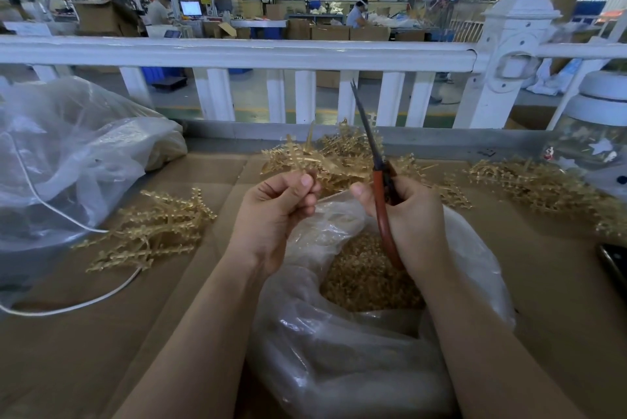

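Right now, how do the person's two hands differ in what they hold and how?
The left hand pinches a tan branched plastic sprue; the right hand grips red-handled scissors. The left hand uses thumb and fingertips; the right hand wraps fingers round the handle. Both hover by the open clear plastic bag.

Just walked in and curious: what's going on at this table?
A person appears to be trimming plastic parts. The left hand pinches a golden sprig; the right hand grips red-handled scissors, blades pointing up, clear of it. Below, an open clear bag holds small golden bits; more sprigs lie piled on the cardboard-covered table.
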`<state>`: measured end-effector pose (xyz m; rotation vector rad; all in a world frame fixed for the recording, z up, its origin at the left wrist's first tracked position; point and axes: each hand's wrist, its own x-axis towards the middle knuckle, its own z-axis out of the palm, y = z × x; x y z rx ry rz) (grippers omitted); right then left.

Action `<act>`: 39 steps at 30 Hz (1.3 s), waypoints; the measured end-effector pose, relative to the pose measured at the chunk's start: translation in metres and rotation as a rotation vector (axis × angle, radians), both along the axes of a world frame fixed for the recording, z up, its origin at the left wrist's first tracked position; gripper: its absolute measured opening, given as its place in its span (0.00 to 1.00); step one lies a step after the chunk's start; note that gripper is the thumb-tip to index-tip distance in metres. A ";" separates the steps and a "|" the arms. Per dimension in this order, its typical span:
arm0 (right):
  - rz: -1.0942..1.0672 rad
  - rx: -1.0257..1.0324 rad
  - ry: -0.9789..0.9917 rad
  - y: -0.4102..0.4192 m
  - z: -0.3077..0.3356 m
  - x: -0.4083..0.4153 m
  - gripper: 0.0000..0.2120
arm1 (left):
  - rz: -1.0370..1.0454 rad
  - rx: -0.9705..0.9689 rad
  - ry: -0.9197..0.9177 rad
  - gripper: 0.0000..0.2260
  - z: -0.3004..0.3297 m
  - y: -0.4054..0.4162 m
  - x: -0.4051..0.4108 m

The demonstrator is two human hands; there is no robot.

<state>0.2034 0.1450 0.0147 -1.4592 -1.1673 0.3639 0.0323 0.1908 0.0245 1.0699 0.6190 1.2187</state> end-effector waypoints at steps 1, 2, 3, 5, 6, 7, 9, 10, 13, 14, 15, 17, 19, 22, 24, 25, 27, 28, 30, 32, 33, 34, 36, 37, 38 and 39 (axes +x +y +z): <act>-0.014 0.005 -0.014 0.000 -0.001 -0.001 0.23 | 0.022 0.005 -0.018 0.03 0.000 0.000 -0.001; -0.031 0.016 -0.024 -0.001 -0.002 0.000 0.23 | 0.042 0.012 -0.034 0.03 0.001 0.000 -0.002; -0.051 0.033 -0.025 -0.001 -0.003 0.001 0.24 | 0.059 0.020 -0.045 0.04 0.001 0.001 -0.002; -0.084 0.061 -0.022 0.000 -0.004 0.004 0.25 | 0.077 0.029 -0.058 0.04 0.002 0.001 -0.002; -0.089 0.060 -0.034 0.000 -0.004 0.005 0.25 | 0.079 0.029 -0.057 0.06 0.002 0.001 -0.002; -0.083 0.045 -0.060 0.001 -0.005 0.005 0.26 | 0.080 0.031 -0.045 0.07 0.002 0.001 -0.002; -0.044 -0.011 -0.126 0.002 -0.005 0.005 0.26 | 0.092 0.042 0.007 0.09 0.001 0.000 -0.001; -0.016 -0.037 -0.155 0.002 -0.006 0.004 0.26 | 0.102 0.049 0.036 0.08 0.001 0.000 -0.001; 0.059 -0.095 -0.289 0.001 -0.007 0.002 0.30 | 0.135 0.085 0.103 0.06 -0.001 0.000 0.000; 0.077 -0.117 -0.347 0.001 -0.007 0.001 0.32 | 0.142 0.108 0.118 0.07 -0.001 0.001 0.000; 0.092 -0.133 -0.395 0.000 -0.007 0.000 0.33 | 0.147 0.132 0.130 0.08 -0.002 0.001 0.000; 0.096 -0.137 -0.469 -0.001 -0.008 0.000 0.30 | 0.167 0.166 0.149 0.09 -0.002 0.002 0.001; 0.087 -0.135 -0.531 -0.002 -0.008 0.000 0.25 | 0.194 0.184 0.157 0.08 -0.003 0.002 0.001; 0.072 -0.145 -0.584 -0.002 -0.009 0.001 0.24 | 0.215 0.192 0.132 0.14 -0.003 0.003 0.002; 0.059 -0.135 -0.608 -0.002 -0.009 0.000 0.24 | 0.206 0.199 0.114 0.16 -0.003 0.002 0.002; 0.055 -0.131 -0.616 -0.002 -0.008 0.000 0.24 | 0.203 0.203 0.114 0.17 -0.003 0.002 0.002; 0.055 -0.128 -0.620 -0.003 -0.008 0.000 0.25 | 0.203 0.205 0.117 0.17 -0.003 0.002 0.003; 0.056 -0.126 -0.620 -0.003 -0.008 0.000 0.26 | 0.203 0.204 0.117 0.17 -0.002 0.002 0.003; 0.055 -0.116 -0.615 -0.003 -0.008 0.000 0.27 | 0.203 0.204 0.115 0.15 -0.002 0.001 0.002; 0.045 -0.101 -0.596 -0.003 -0.007 0.000 0.27 | 0.199 0.217 0.135 0.12 -0.001 0.001 0.002; 0.044 -0.094 -0.581 -0.003 -0.007 0.000 0.28 | 0.198 0.224 0.148 0.11 -0.001 0.000 0.002; 0.047 -0.091 -0.573 -0.003 -0.007 0.000 0.27 | 0.199 0.227 0.157 0.09 -0.001 0.000 0.003; 0.047 -0.090 -0.588 -0.002 -0.008 0.000 0.24 | 0.204 0.230 0.166 0.07 -0.002 -0.001 0.004; 0.042 -0.086 -0.599 -0.003 -0.008 0.000 0.23 | 0.205 0.232 0.168 0.06 -0.002 -0.001 0.004; 0.035 -0.083 -0.608 -0.003 -0.008 0.000 0.23 | 0.203 0.234 0.168 0.06 -0.002 -0.001 0.005; 0.026 -0.080 -0.616 -0.003 -0.007 0.000 0.23 | 0.200 0.235 0.169 0.06 -0.002 -0.002 0.004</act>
